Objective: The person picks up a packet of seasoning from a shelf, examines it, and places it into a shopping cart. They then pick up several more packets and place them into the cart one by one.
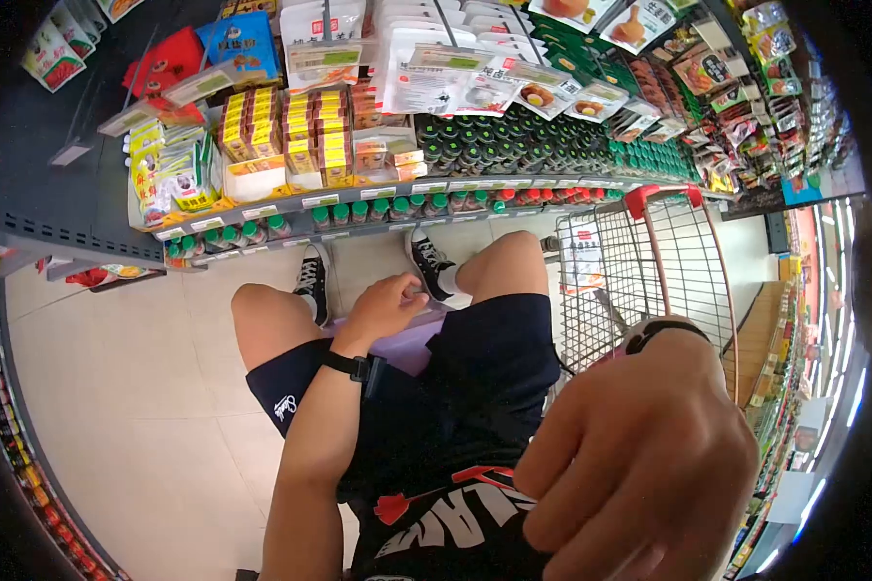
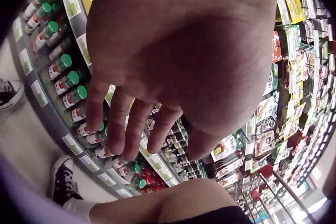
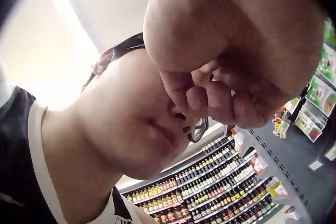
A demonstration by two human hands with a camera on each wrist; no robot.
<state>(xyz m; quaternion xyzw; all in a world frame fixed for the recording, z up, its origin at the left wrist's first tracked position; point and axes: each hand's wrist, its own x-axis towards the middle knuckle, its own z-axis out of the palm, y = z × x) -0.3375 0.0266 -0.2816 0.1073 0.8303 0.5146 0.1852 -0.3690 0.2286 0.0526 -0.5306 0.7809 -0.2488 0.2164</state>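
Note:
The left hand [image 1: 386, 308] hangs over the lap, between the knees, with its fingers loosely bent. In the left wrist view its palm and slightly bent fingers show nothing in their grasp. Close in front of the head camera is the right hand [image 1: 649, 445], back of the hand up and fingers curled. From the right wrist view, the curled right hand [image 3: 231, 61] is up at the person's face, close to the glasses [image 3: 198, 129]; no held thing shows in it. A purple seat [image 1: 402, 351] is under the person.
A store shelf [image 1: 291, 201] ahead carries yellow boxes [image 1: 320, 131], hanging white packets [image 1: 436, 77] and rows of green-capped jars [image 1: 360, 210]. At the right stands a wire shopping cart [image 1: 683, 254] with a red handle. Bottle shelves [image 3: 210, 182] rise behind the person.

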